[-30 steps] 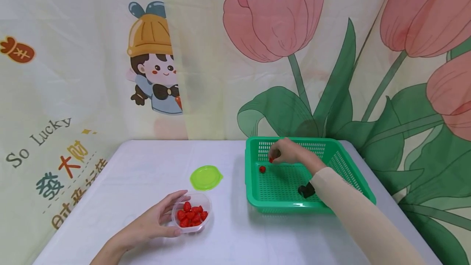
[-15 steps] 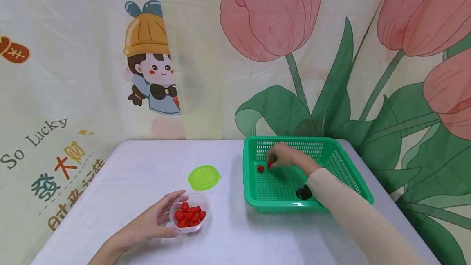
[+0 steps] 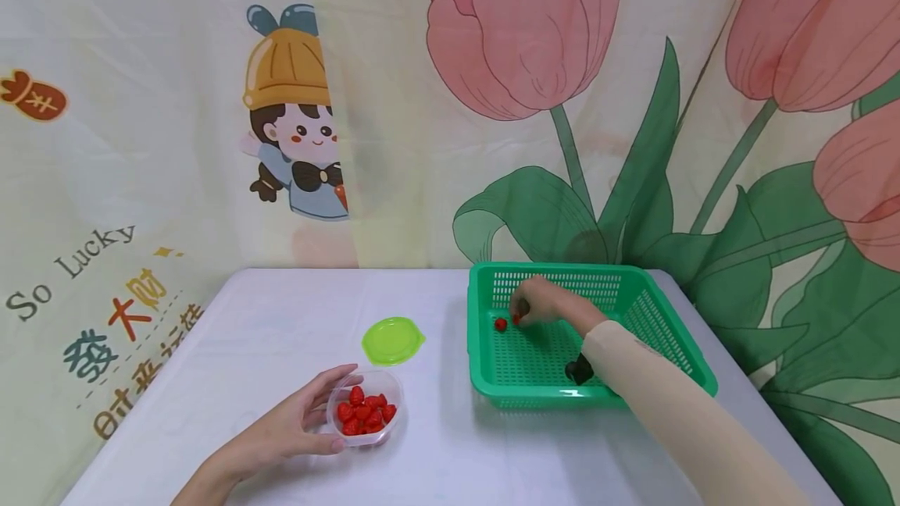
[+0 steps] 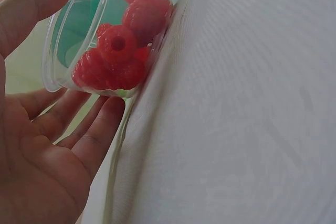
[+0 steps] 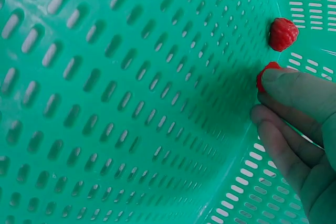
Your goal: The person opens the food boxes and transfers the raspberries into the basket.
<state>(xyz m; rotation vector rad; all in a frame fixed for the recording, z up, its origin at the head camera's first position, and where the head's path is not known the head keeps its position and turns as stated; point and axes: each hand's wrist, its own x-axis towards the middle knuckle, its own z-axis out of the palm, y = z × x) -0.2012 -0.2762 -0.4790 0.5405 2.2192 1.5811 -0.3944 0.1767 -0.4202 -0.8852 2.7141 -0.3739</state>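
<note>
On the left, my left hand [image 3: 291, 424] holds a clear plastic container [image 3: 371, 439], thumb on one side and fingers on the other. Several red raspberries [image 4: 116, 45] lie inside it, and it stands on the table. My right hand [image 3: 544, 303] reaches into a green perforated basket [image 3: 523, 369] on the right. Between thumb and fingers it pinches one raspberry [image 5: 269, 75], low near the basket's floor and partly hidden by the thumb. A second raspberry [image 5: 283, 34] lies on the floor just beside it, near the left wall.
A lime-green lid [image 3: 392, 340] lies flat on the white table [image 3: 274, 334], behind the container and left of the basket. The black wrist camera [image 3: 580, 371] on the right arm hangs over the basket's front part. A printed curtain [image 3: 394, 139] rises behind the table.
My right hand has lowered the pinched raspberry toward the basket's floor, beside the other one. The left hand and the container have stayed in place.
</note>
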